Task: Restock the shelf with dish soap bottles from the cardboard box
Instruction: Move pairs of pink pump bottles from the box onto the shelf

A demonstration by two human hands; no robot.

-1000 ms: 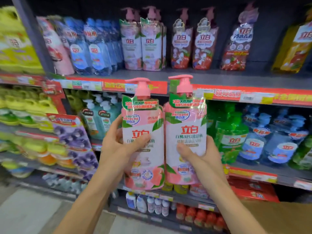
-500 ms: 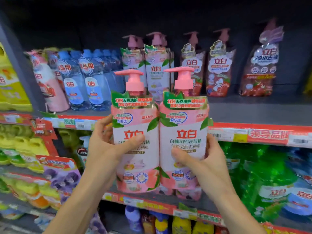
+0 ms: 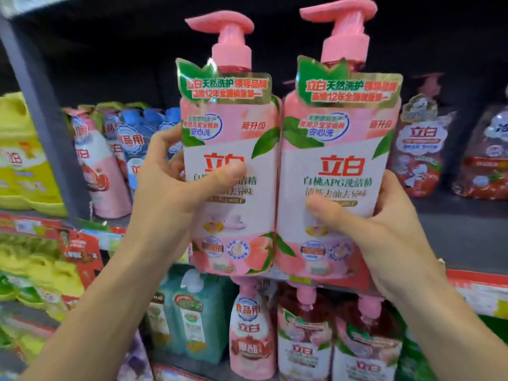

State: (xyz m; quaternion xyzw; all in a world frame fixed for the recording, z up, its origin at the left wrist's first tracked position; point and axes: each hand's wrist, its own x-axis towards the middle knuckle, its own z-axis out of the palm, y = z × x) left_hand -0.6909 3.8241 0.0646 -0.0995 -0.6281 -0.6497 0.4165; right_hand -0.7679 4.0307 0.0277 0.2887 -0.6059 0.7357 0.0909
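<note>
Two pink dish soap bottles gripped side by side before the shelf

The left hand (image 3: 162,185) wraps its fingers (image 3: 165,138) round the left bottle (image 3: 229,171), thumb across the label; the right hand (image 3: 384,224) grasps the right bottle (image 3: 339,166) likewise. Both stand upright, touching, pump heads up, raised before the upper shelf (image 3: 464,235), between blue bottles (image 3: 132,133) and red pouches (image 3: 420,149).

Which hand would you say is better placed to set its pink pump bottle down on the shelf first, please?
Probably the right hand: its pink pump bottle stands before the bare stretch of shelf. The left hand holds its bottle nearer the crowded blue bottles.
</note>
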